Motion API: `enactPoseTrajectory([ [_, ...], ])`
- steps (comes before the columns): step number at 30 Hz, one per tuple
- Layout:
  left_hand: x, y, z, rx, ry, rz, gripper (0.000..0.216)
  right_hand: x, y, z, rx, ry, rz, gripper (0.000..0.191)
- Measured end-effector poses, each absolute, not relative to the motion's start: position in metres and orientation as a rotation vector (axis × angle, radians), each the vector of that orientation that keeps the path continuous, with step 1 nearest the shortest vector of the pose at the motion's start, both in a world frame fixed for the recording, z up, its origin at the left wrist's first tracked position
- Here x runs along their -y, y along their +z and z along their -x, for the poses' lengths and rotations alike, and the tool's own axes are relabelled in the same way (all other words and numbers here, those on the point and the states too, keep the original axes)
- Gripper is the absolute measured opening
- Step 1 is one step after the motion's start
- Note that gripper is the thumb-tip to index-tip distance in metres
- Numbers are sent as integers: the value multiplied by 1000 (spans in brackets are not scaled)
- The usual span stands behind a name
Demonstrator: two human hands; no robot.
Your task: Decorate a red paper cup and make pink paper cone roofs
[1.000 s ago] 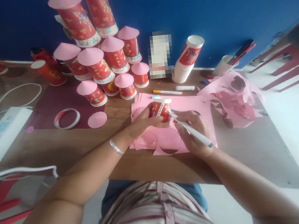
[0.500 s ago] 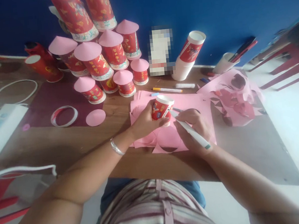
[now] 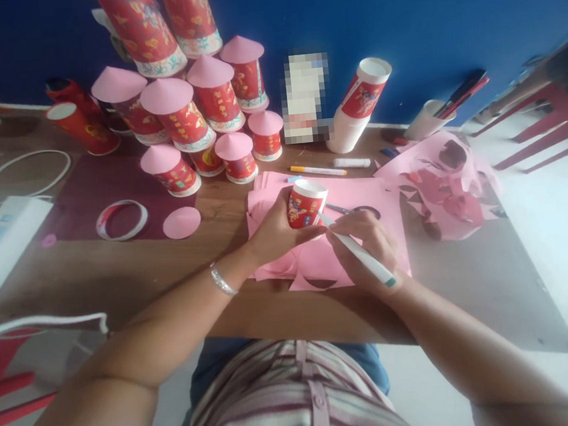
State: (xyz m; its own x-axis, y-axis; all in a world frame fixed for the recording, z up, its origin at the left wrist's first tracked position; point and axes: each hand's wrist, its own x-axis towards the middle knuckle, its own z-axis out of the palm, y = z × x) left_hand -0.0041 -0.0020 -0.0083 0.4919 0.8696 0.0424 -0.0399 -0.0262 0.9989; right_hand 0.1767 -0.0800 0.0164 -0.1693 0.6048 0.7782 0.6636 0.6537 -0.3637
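My striped shirt (image 3: 302, 399) is closest, then my right hand (image 3: 364, 242) gripping a white pen (image 3: 366, 258), tip right at the little red cup (image 3: 306, 209); can't tell if it's touching. My left hand (image 3: 276, 232) is wrapped round that cup, held tilted over pink paper (image 3: 362, 193). Scissors (image 3: 336, 208) lie just beyond, then a yellow-capped marker (image 3: 317, 170), with cone-roofed cups (image 3: 167, 97) off left by the blue wall (image 3: 410, 13).

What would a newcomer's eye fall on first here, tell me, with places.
Most likely the cluster of red cups with pink cone tops, stacked left of centre against the blue wall. Next, at the centre, the small red cup in the left hand, with the right hand holding a white pen to it above pink paper.
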Motion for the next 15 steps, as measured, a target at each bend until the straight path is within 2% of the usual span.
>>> enactPoseTrajectory([
  [9,2,2,3,-810,824,-1292,74,78,16,-176,1819,-39,1053,19],
  [15,0,-7,11,-572,731,-1170,57,82,24,-175,1808,24,1133,16],
])
